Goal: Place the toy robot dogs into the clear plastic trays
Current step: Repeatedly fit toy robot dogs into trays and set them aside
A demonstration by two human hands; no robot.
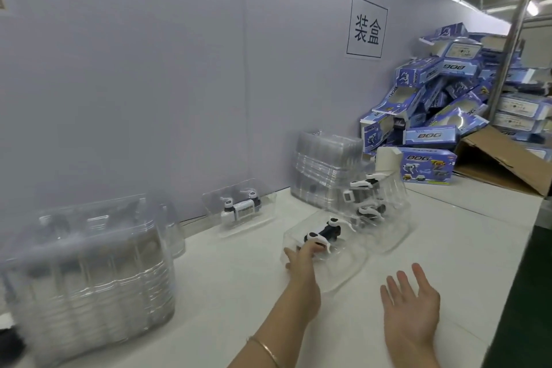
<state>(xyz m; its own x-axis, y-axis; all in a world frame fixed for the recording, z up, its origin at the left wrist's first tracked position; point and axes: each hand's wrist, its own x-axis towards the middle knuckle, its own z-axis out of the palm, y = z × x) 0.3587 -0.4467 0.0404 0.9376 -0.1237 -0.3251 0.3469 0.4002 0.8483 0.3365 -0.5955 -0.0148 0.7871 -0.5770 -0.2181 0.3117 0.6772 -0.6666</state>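
- Fingers (316,246) of the left hand (302,261) curl down over the near end of a toy robot dog (322,232) and grip it. The thumb is splayed out to the side.
- The right hand (410,309) hovers above the white table (209,293) with its fingers straight and spread, holding nothing.
- That black-and-white dog lies inside a clear plastic tray (346,269) just beyond both hands. I cannot tell whether it is fully seated in the moulded recess.
- The dog looks like light, rigid, smooth plastic with thin jointed legs. It is probably best held by the solid body, since a leg may bend or snap.
- The tray looks thin and springy and is likely to skate across the table under a push. The free hand could steady its rim.
- A second dog (242,207) sits in its own tray (265,219) by the wall. A third dog (363,197) is in a tilted tray (394,218) further right.
- Stacked empty trays (89,272) stand at the left. Blue DOG boxes (430,134) are heaped at the right.
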